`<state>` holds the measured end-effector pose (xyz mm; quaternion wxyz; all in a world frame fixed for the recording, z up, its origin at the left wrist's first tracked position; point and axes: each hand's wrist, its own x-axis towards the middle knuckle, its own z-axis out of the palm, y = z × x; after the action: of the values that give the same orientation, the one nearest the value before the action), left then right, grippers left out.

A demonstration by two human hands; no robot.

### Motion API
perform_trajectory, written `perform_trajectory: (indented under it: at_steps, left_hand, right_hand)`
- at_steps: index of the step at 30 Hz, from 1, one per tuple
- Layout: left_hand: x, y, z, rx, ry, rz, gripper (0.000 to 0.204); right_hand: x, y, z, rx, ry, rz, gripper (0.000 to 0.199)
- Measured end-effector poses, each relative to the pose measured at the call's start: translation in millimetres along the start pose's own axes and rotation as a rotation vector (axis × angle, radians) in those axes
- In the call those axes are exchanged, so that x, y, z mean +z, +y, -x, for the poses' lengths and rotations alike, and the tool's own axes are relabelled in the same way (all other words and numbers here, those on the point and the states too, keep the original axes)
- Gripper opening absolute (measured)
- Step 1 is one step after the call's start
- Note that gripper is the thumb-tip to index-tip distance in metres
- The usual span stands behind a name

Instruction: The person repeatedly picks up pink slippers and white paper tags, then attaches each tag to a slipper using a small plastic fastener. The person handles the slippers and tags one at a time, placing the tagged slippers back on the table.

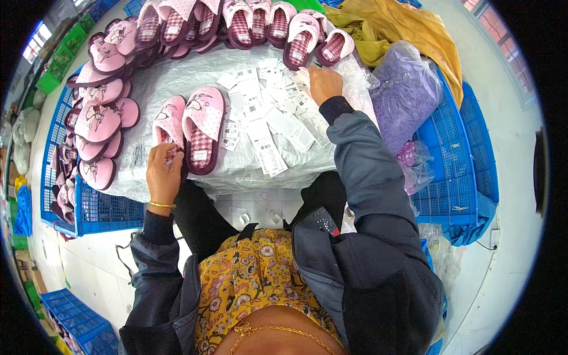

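A pair of pink slippers with dark red checked insoles lies near the front of the covered table. My left hand (164, 174) is closed round the heel end of the left slipper (170, 123); the right slipper (204, 130) lies beside it, toe pointing away. At the far side, my right hand (325, 86) is closed over the edge of a spread of white printed labels (260, 133). What its fingers grip, if anything, is hidden. Just beyond that hand lie more pink slippers (300, 40).
Stacked pink slippers (100, 118) line the table's left edge, with more along the back. A purple bag in clear plastic (408, 89) and a yellow cloth (402, 26) lie at the right. Blue crates (109, 210) stand beside the plastic-covered table (177, 74).
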<state>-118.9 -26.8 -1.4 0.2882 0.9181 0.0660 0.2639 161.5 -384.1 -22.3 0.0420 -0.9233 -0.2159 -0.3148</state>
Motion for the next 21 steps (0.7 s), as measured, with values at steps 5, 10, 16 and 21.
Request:
perform_trajectory:
  at_steps: [5, 10, 16, 21]
  left_hand:
    - [0, 4, 2, -0.002, -0.005, -0.019, 0.021]
    - [-4, 8, 2, 0.016, 0.003, -0.015, 0.020]
    - [4, 29, 1, 0.061, 0.078, 0.119, 0.018]
    - [33, 71, 5, -0.309, -0.292, 0.827, 0.026]
  right_hand:
    - [-8, -3, 2, -0.055, 0.123, -0.008, 0.007]
    - [-20, -14, -1, -0.025, 0.030, -0.073, 0.007]
    - [-37, -22, -3, -0.156, 0.311, -0.162, 0.006]
    - [-102, -88, 37, -0.347, 0.348, -0.480, 0.010]
